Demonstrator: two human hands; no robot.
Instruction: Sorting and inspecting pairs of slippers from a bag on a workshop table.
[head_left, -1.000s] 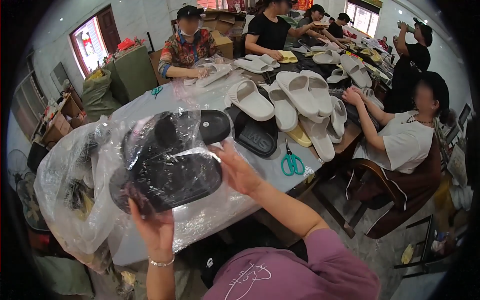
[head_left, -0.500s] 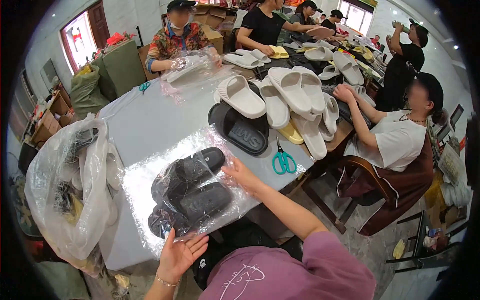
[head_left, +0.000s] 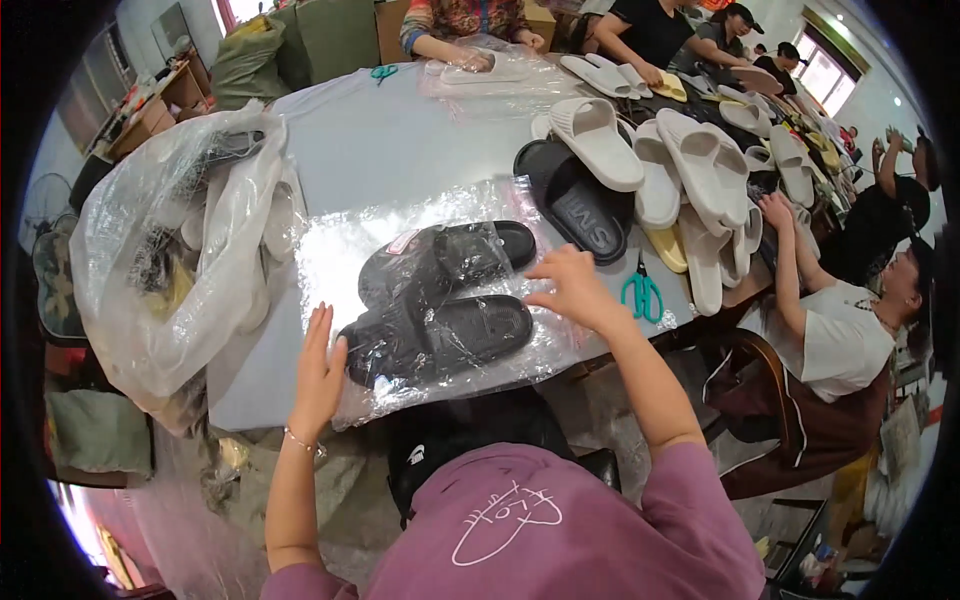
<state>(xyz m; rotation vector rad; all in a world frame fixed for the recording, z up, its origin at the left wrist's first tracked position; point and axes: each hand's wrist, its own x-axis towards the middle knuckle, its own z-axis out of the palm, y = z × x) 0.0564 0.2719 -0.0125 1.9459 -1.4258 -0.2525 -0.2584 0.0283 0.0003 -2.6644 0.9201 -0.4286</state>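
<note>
A pair of black slippers (head_left: 478,333) lies inside a clear plastic bag (head_left: 335,250) on the table in front of me. My left hand (head_left: 319,378) is at the bag's left end, fingers stretched out and thumb by the slipper there. Over the bag's right end, my right hand (head_left: 574,287) has its fingers bent and apart, close to the slippers' ends. Whether its fingertips touch the film cannot be made out. Just beyond that hand rest loose black slippers (head_left: 588,222), and teal-handled scissors (head_left: 642,297) lie to its right.
White slippers (head_left: 598,145) are heaped at the right, with a yellow one (head_left: 668,248) under them. A large translucent sack (head_left: 135,270) of slippers leans on the table's left side. Across the table a person handles bagged slippers (head_left: 490,68); another person (head_left: 830,320) sits at the right.
My left hand has come off the bag's near edge to its left end. My right hand has shifted its grasp, fingers now apart. The view has turned, and the bag lies straighter before me.
</note>
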